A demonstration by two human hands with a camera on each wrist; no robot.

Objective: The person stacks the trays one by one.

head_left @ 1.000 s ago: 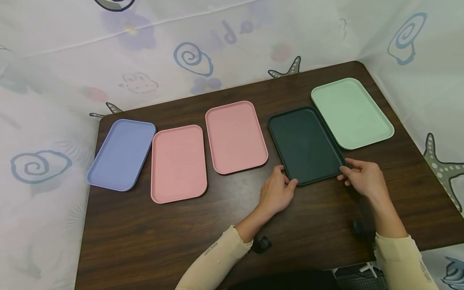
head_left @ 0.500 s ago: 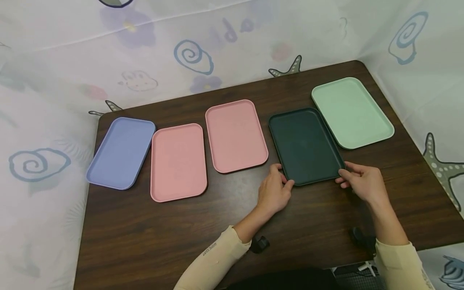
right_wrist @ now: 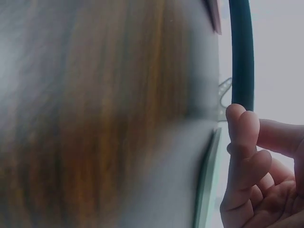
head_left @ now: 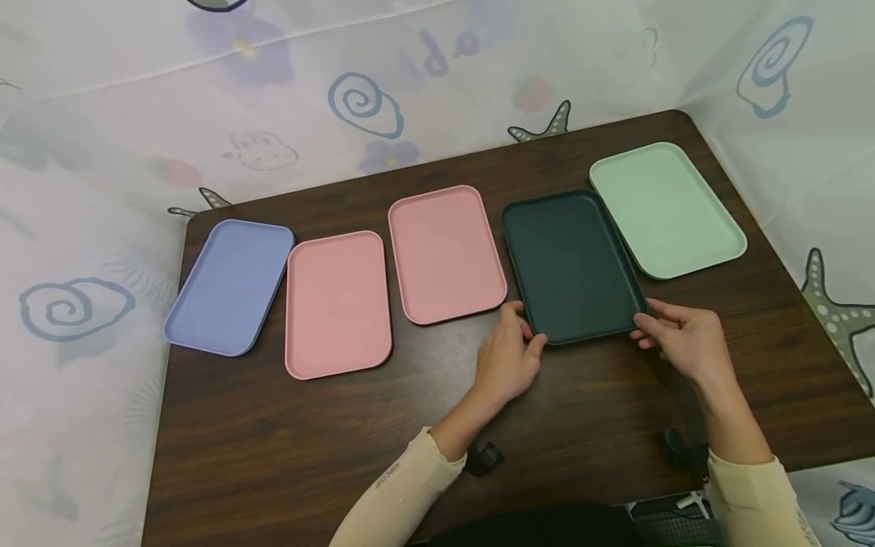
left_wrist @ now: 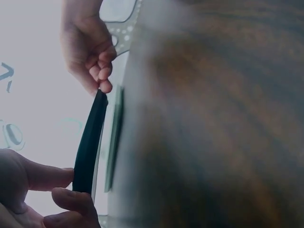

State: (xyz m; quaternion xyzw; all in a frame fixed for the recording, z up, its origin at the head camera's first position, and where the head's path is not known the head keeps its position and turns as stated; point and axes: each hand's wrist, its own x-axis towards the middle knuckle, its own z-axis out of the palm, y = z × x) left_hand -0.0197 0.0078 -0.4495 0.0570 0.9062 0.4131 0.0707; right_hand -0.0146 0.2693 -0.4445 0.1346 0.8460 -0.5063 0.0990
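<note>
Both hands hold a dark green tray [head_left: 574,266] by its two near corners. The left hand [head_left: 506,357] pinches the near left corner between thumb and fingers, and the right hand [head_left: 683,342] pinches the near right one. From the left wrist view, the dark tray [left_wrist: 90,142] stands off the tabletop, with a gap beneath it. A mint green tray [head_left: 670,209] lies just right of it. To its left lie a pink tray [head_left: 447,254], a second pink tray [head_left: 338,304] and a blue tray [head_left: 231,287].
The trays share a dark brown wooden table [head_left: 287,448]. A pale printed cloth [head_left: 437,83] hangs behind it and at both sides. Black straps with small devices sit at the wrists, one being the left strap [head_left: 485,459]. A white object [head_left: 693,504] shows below the table's front edge.
The dark green tray has shifted slightly to the left and looks a little larger, nearer the camera. Both hands moved with it, keeping their grip. The other trays have stayed put.
</note>
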